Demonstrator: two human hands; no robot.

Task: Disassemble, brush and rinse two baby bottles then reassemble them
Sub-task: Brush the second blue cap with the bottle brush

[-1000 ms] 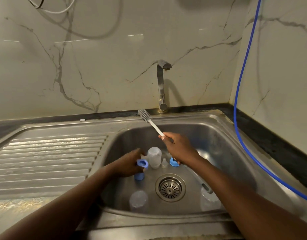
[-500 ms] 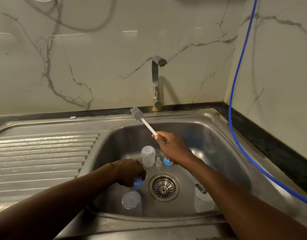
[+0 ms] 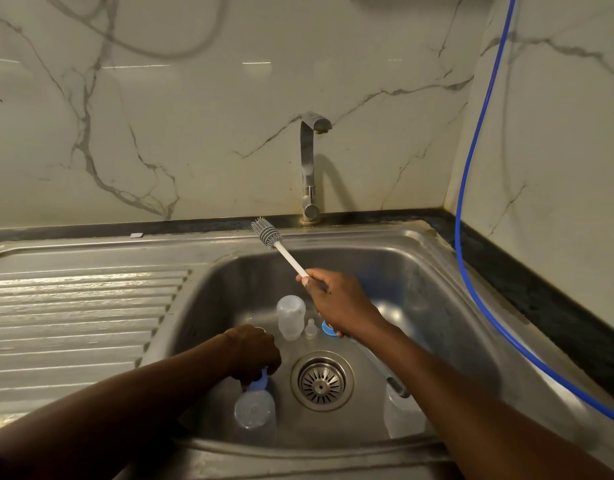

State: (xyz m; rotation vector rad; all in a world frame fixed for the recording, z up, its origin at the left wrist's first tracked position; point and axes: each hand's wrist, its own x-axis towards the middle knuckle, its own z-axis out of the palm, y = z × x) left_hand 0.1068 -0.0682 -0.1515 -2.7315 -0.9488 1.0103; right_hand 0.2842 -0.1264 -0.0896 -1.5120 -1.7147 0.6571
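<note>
Baby bottle point(image 3: 255, 410), clear, near-left corner of the sink point(image 3: 437, 271), lying with its base toward the camera. Left hand point(image 3: 255, 355) curled down over the blue collar point(image 3: 260, 384) at its neck. Whether the collar is threaded on, can't tell. — A

Right hand? — B

Right hand point(image 3: 340, 306) fisted round the handle end of the bottle brush point(image 3: 281, 249). Brush head raised over the back rim, below the tap point(image 3: 309, 168), touching nothing. — A

Risks from here? — B

My read: wet collar, one-handed twist, bottle not braced, so it could spin or skid toward the drain strainer point(image 3: 322, 381). Right wrist hangs just over the teat point(image 3: 310, 329) and the second collar point(image 3: 328, 329). A drop of that arm could knock them, or tip the second bottle point(image 3: 291, 317) standing beside them. Brush gripped far from its head: a flick throws water past the rim. — A

Count. — B

Bottles: two. Blue collars: two, one half hidden by the right hand. Teats: one seen. Brush: one. Plus one clear piece point(image 3: 402, 414) near-right, under the forearm; cap or not, can't tell. — A
</note>
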